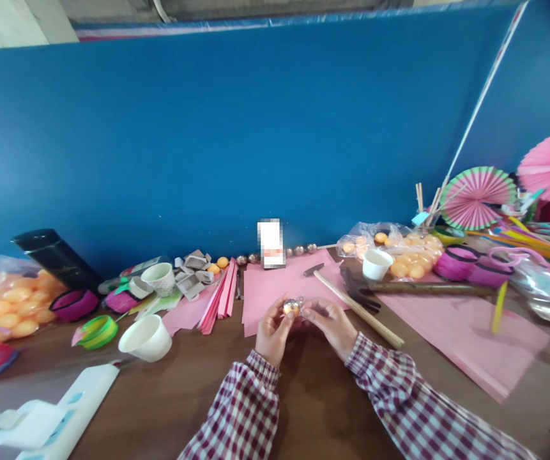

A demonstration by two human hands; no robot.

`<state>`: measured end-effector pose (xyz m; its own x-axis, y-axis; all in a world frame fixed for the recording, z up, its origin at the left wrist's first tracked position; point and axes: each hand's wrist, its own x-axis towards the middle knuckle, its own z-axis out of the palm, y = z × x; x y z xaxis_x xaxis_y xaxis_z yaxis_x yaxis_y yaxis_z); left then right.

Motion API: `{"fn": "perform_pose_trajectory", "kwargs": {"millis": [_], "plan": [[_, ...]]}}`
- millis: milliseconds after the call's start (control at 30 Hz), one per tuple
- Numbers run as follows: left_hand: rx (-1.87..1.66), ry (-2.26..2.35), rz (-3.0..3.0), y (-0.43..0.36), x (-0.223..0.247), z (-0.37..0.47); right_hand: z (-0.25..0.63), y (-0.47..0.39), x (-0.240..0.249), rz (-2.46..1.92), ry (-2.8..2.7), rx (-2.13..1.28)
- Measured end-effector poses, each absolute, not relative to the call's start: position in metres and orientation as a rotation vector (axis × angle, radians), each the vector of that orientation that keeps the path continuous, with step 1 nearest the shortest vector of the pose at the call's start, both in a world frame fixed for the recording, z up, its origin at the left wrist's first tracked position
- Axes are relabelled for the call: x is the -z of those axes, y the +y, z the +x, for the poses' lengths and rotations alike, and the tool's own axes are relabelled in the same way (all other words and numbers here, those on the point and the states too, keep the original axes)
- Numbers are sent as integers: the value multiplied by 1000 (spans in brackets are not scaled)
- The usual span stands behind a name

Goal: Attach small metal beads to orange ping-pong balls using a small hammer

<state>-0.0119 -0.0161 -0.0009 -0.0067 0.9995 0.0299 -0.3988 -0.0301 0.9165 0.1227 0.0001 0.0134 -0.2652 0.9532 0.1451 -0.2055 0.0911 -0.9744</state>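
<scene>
Above the near edge of the pink paper [265,287], my left hand [273,332] holds a small orange ball [290,308] partly covered in shiny silver wrapping. My right hand [331,321] pinches the loose end of that silver wrapping [300,303] on the ball's right side. The fingers of both hands are closed and nearly meet; the ball's underside is hidden. Beyond them, several silver-wrapped balls [299,250] sit in a row by the blue wall. Two bare orange balls [222,262] lie to the left of the row.
White paper cups [146,338] stand left and right. Bags of orange balls [13,303] flank the table. A hammer [428,289], wooden sticks [358,310] and pink sheets lie right; a power strip [85,399] lies front left. The blue partition [255,128] closes the back.
</scene>
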Motion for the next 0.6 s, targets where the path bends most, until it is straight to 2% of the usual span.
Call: {"fn": "perform_pose_trajectory", "kwargs": {"millis": [600], "plan": [[-1378,909,1071,-18,0,-11,124,0,-11,-872,-1365,-1384]]}}
